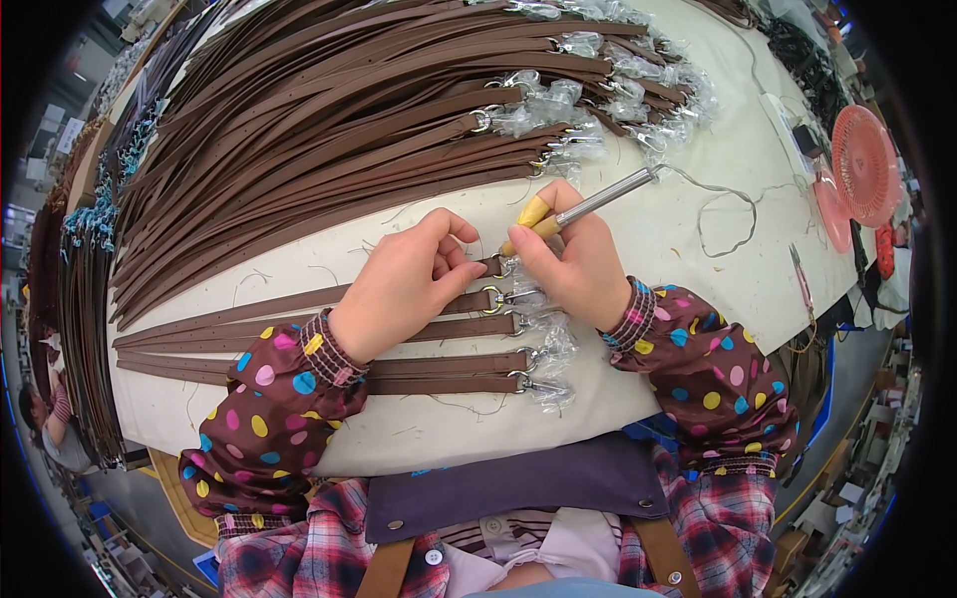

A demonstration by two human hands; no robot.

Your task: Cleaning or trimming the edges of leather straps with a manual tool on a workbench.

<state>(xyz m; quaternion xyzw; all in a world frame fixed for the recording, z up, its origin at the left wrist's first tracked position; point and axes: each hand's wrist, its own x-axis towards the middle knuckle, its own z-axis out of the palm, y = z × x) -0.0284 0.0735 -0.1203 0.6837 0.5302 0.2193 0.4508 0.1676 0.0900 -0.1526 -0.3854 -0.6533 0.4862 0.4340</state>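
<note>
My left hand [399, 279] has its fingers curled and its thumb pressed on the end of a brown strap [488, 267], beside a metal ring [505, 263]. My right hand [578, 271], with a yellow wrap on one finger, grips a pen-like tool [608, 191] with a silver shaft, a wood-coloured lower part and a cord from its upper end. The tool's tip is at the ring, partly hidden. Below lie several brown straps [429, 329] in a fan, their metal clasps [520, 382] with clear plastic [548, 329] around them.
A pile of brown straps [329, 100] covers the back of the pale table [459, 444]. At right are a pink fan [862, 164], a power strip [793, 135] and pink-handled tweezers [800, 274]. Dark straps [85, 349] hang at left, near another person [50, 429].
</note>
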